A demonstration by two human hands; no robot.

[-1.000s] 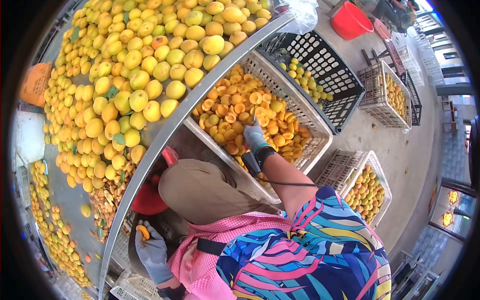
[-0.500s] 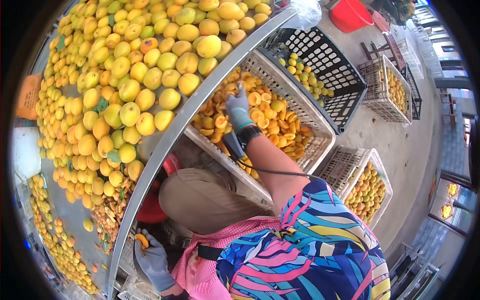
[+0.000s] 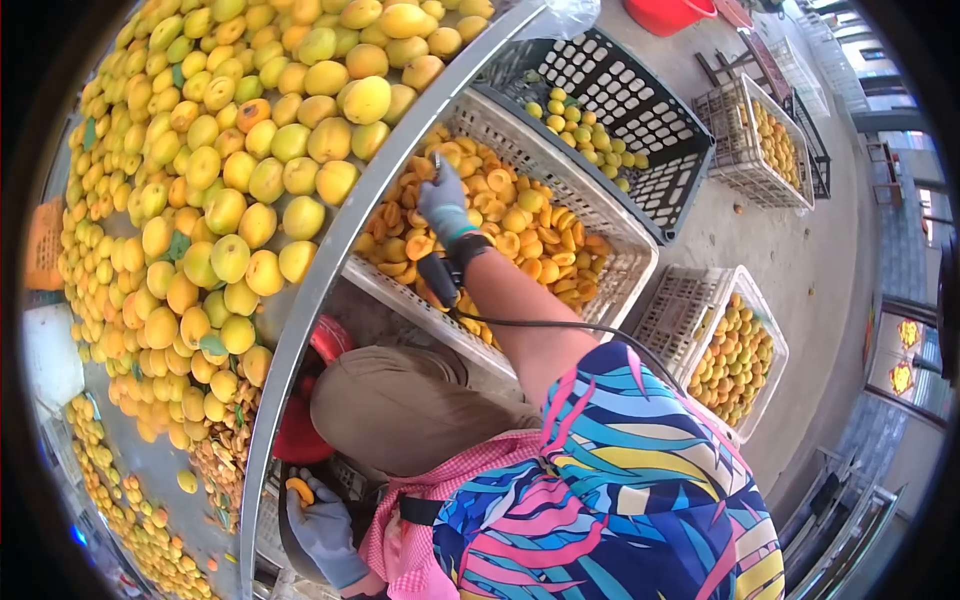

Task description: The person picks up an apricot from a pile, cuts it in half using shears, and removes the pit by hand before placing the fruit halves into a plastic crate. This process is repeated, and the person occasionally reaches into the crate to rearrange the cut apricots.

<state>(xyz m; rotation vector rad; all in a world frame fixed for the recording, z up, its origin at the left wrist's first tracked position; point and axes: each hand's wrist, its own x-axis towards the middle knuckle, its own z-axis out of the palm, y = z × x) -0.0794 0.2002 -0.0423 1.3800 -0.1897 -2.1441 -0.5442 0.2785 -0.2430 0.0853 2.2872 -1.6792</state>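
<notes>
My left hand [image 3: 327, 530], in a grey glove, is closed on an orange apricot half [image 3: 299, 491] below the table's metal edge. My right hand [image 3: 446, 203], gloved in grey with a teal cuff, is over the white crate [image 3: 480, 345] of apricot halves [image 3: 545, 240]. A small shiny metal tool [image 3: 437, 160] sticks out at its fingertips; its exact kind is too small to tell. Whole yellow apricots [image 3: 230, 257] cover the metal table [image 3: 290, 345] on the left.
A black crate [image 3: 690, 165] with greenish apricots adjoins the white one. Two more pale crates of apricots, one nearer [image 3: 650, 330] and one farther [image 3: 715, 115], stand on the floor. Pits and scraps [image 3: 225, 455] lie heaped on the table. A red basin [image 3: 665, 15] is at the top.
The view has shifted a little. My right hand has moved slightly left and up over the apricot halves. My left hand still holds its piece, now a little lower and right in view.
</notes>
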